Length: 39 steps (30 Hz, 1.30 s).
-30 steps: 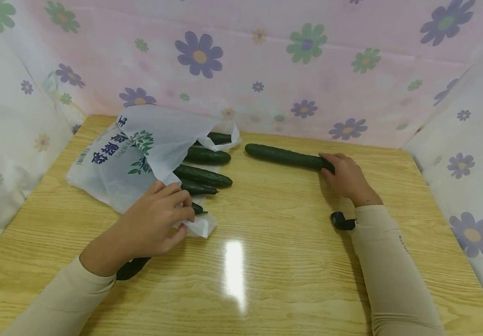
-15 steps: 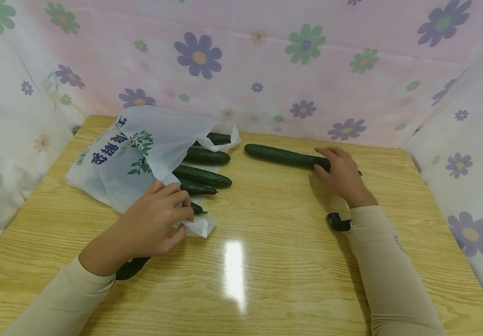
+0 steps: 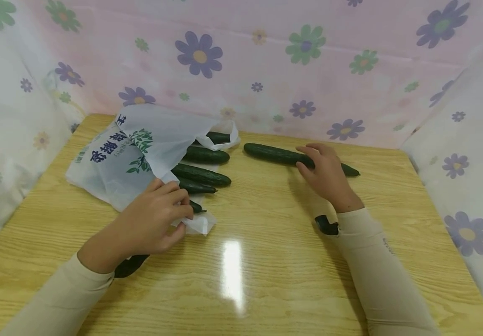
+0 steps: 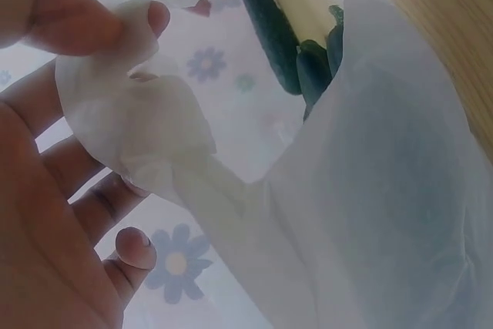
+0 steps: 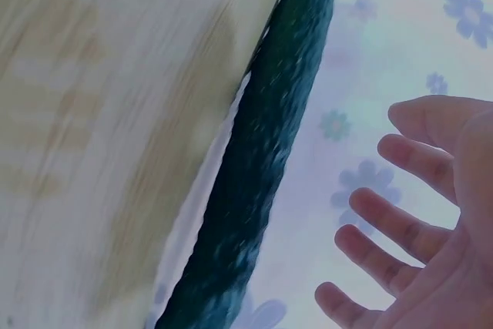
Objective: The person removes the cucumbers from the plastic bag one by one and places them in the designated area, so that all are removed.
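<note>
A white plastic bag (image 3: 107, 182) with dark print lies on its side at the left, mouth facing right. My left hand (image 3: 150, 217) pinches the near edge of its mouth; the left wrist view shows the thumb (image 4: 69, 25) and index finger on the film. Several dark green cucumbers (image 3: 203, 174) poke out of the bag. A single long cucumber (image 3: 270, 154) lies right of the mouth, its stem end pointing right. Over its middle is my right hand (image 3: 325, 175), fingers spread. In the right wrist view the fingers (image 5: 400, 225) stand apart from the cucumber (image 5: 262, 152).
All of this is on a wood-grain table (image 3: 275, 270) with a bright light reflection near its front. A flowered curtain (image 3: 245, 60) hangs along the back edge and both sides. Dark straps with small cameras (image 3: 326, 225) sit at the wrists.
My right hand has let go of the single cucumber's stem end and moved left over its middle, uncovering that end. The left hand and the bag stay where they were.
</note>
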Tool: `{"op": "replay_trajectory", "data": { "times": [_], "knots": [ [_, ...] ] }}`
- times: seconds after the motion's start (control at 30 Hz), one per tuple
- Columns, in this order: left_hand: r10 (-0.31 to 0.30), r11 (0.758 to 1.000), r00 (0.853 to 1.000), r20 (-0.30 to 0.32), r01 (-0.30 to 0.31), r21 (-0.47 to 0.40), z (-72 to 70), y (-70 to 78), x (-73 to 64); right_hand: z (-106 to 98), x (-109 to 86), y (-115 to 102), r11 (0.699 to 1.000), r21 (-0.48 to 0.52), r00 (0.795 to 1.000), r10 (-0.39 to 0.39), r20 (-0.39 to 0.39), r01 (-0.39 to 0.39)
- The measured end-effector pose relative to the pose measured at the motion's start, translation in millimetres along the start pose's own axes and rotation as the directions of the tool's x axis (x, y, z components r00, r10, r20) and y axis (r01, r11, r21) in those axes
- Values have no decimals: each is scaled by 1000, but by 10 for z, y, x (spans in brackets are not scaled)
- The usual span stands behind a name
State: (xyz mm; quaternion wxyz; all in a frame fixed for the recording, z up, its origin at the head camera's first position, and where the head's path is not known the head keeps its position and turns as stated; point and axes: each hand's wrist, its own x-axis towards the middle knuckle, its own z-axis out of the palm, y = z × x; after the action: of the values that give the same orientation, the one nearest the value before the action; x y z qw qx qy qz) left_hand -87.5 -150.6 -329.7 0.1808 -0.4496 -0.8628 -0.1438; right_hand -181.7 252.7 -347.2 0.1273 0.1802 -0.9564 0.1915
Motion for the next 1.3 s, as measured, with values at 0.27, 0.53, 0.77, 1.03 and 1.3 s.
{"op": "replay_trajectory", "data": {
  "times": [0.27,0.53,0.77,1.03,1.3],
  "knots": [
    [0,1000,1000,2,0,15,-30,-17,-7,89,74,-284,998,13,998,-59,23,58],
    [1,1000,1000,-7,-1,17,-20,-26,-14,210,192,-520,994,52,994,-98,48,96],
    [-3,1000,1000,-12,3,11,18,-12,-9,225,235,-695,993,51,992,-113,55,110],
    [0,1000,1000,-9,0,28,-1,1,-13,279,316,-947,988,77,988,-141,59,137],
    [-10,998,1000,-25,11,59,-48,12,-6,322,350,-1151,988,82,981,-139,137,129]
  ]
}}
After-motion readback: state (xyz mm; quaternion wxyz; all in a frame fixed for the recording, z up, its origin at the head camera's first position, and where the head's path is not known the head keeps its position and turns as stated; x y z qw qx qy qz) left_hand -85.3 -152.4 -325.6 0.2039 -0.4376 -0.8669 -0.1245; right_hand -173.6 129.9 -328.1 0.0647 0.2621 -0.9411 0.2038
